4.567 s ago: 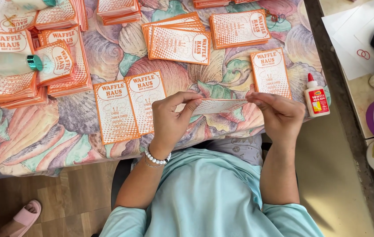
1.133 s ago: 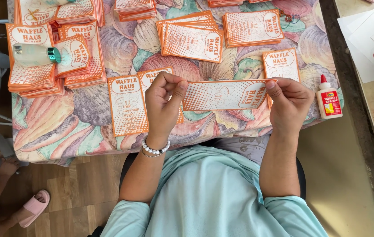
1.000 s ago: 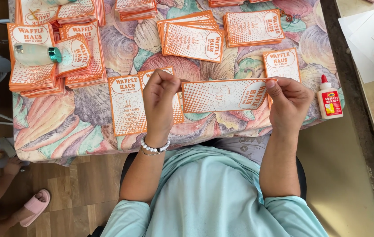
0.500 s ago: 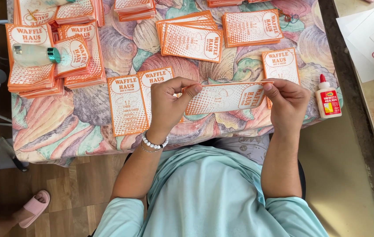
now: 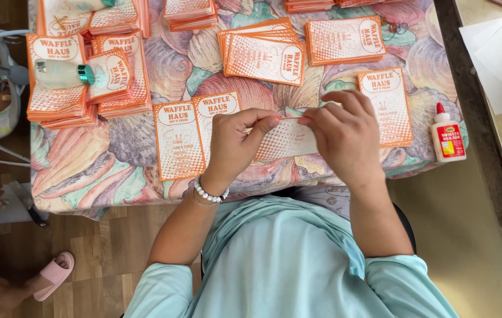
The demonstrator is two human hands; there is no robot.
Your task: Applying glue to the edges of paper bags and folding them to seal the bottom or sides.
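1. My left hand (image 5: 236,144) and right hand (image 5: 345,138) each have a pinching grip on the top edge of one orange-and-white paper sleeve (image 5: 286,140), close together.
2. Sleeve is held just above the counter (image 5: 86,171) edge, over the shell-pattern cloth.
3. Flat printed sleeves (image 5: 192,138) lie left of it, another sleeve (image 5: 387,106) right.
4. Glue bottle (image 5: 448,134) stands far right.

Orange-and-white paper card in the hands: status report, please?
Left hand and right hand both pinching the orange-and-white paper card along its top edge. Card held above shell-patterned tablecloth. White glue bottle stands right, clear.
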